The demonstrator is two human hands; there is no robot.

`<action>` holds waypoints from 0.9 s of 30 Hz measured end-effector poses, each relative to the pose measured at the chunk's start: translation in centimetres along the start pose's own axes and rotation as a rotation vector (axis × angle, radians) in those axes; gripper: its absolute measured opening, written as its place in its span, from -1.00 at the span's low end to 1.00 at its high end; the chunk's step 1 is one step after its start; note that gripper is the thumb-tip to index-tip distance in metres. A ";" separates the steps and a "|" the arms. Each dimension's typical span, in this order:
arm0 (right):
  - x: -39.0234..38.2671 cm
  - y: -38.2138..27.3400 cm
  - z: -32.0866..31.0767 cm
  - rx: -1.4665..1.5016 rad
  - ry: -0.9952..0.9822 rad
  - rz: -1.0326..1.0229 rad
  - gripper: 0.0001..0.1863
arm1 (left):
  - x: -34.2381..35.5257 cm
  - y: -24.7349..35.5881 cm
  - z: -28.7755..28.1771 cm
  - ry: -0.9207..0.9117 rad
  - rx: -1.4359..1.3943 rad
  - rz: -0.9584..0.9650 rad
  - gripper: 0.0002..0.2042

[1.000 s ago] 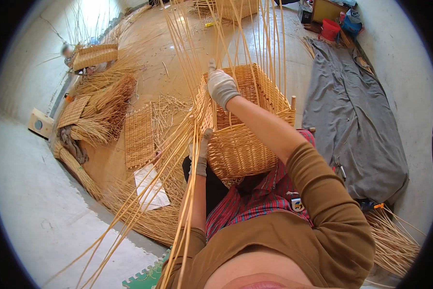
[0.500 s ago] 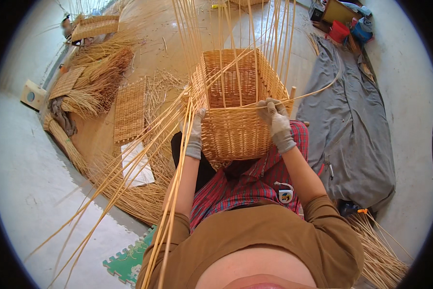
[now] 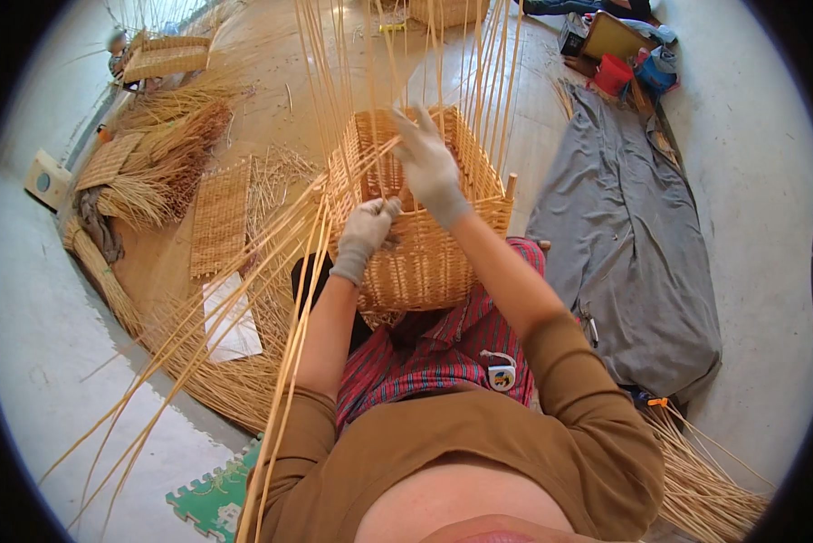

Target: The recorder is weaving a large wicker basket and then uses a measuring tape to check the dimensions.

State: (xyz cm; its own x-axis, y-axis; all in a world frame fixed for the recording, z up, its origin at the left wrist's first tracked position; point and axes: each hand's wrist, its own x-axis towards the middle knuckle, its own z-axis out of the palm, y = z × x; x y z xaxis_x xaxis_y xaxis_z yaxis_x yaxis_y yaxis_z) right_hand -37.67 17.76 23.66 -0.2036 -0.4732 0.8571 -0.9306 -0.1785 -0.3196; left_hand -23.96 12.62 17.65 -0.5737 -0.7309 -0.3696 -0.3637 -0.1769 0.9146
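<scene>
A square wicker basket [image 3: 425, 267], its long stakes standing up from the rim, rests against my lap. My left hand [image 3: 367, 233], in a pale glove with a grey cuff, is closed at the near rim. Its fingertips pinch a wicker rod there, partly hidden by the hand. My right hand [image 3: 429, 172], gloved alike, is raised over the basket's opening with fingers stretched out among the stakes, slightly blurred. Loose long wicker rods [image 3: 289, 362] run from the basket's left side down past my left arm.
On the left lie a woven panel [image 3: 219, 217], a white sheet [image 3: 231, 317] and heaps of wicker rods [image 3: 176, 172]. Grey cloth [image 3: 624, 244] covers something long on the right, with a red bucket [image 3: 611, 75] beyond it. A rod bundle [image 3: 710, 471] lies at the lower right.
My right hand has left the rim's right part, let go of the rod there and risen leftward over the opening. My left hand has shifted from the left corner onto the near rim.
</scene>
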 end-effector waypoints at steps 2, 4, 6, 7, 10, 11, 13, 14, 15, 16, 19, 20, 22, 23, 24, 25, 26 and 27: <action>-1.7 5.5 1.2 0.083 -0.099 0.115 -0.73 | 0.1 1.1 1.5 -0.022 -0.132 -0.021 -0.74; -2.3 1.2 -1.0 0.460 -0.259 0.620 -0.79 | 0.0 -1.3 -2.0 0.046 -0.089 -0.050 -0.69; -11.6 5.6 -3.9 1.044 0.175 0.615 -0.85 | 0.3 -0.5 -0.5 -0.007 0.017 -0.040 -0.63; -12.0 6.0 -4.4 1.032 0.166 0.622 -0.85 | 0.1 0.6 0.0 -0.017 0.006 -0.047 -0.63; -13.2 3.7 -5.5 0.981 0.188 0.777 -0.81 | -0.9 3.2 0.2 0.121 0.334 0.127 -0.68; -12.2 2.1 -5.2 1.128 0.174 0.729 -0.82 | 0.4 2.9 0.3 0.245 0.550 0.165 -0.68; -9.6 2.4 -4.3 1.285 0.149 0.631 -0.80 | 4.3 2.4 0.1 0.403 0.753 0.232 -0.66; -9.5 2.1 -4.2 1.275 0.095 0.612 -0.79 | 5.7 0.4 -1.1 0.356 0.404 0.281 -0.64; -11.0 2.6 -5.3 1.225 0.071 0.620 -0.77 | 4.3 1.4 0.3 0.251 0.061 0.315 -0.61; -12.7 3.7 -7.2 1.193 0.093 0.640 -0.77 | 2.0 1.6 2.2 0.484 0.183 0.298 -0.72; -14.3 8.0 -10.4 0.795 0.442 1.095 -0.88 | 0.8 0.6 3.4 0.373 -0.226 1.049 -0.79; -14.8 7.9 -11.4 0.767 0.456 1.112 -0.88 | -2.2 3.2 5.3 0.203 0.117 0.565 -0.80; -11.1 5.5 -10.3 0.570 0.225 1.022 -0.76 | -0.9 1.2 6.8 0.041 0.150 0.326 -0.79; -8.5 6.0 -9.3 0.400 0.197 0.667 -0.67 | 0.9 1.3 7.6 -0.159 0.177 0.111 -0.78; -6.1 6.7 -8.1 0.216 0.167 0.332 -0.59 | 1.8 1.6 8.2 -0.171 0.188 0.116 -0.78; -2.7 6.6 -7.1 -0.025 0.065 0.145 -0.47 | 1.9 1.3 9.0 -0.056 0.282 0.211 -0.77; -0.1 7.0 -6.1 -0.254 -0.044 -0.057 -0.34 | 1.8 1.9 9.2 0.074 0.368 0.315 -0.75; -0.7 7.1 -6.7 -0.261 -0.044 -0.048 -0.34 | 1.4 2.3 9.3 0.063 0.371 0.313 -0.75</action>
State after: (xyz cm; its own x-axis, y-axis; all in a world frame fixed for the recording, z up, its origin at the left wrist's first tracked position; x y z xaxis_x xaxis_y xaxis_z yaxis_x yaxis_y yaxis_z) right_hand -46.14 22.59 23.50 -0.1491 -0.5080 0.8483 -0.9870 0.0244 -0.1589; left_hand -32.44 17.30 17.71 -0.6561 -0.7519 -0.0648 -0.4240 0.2963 0.8558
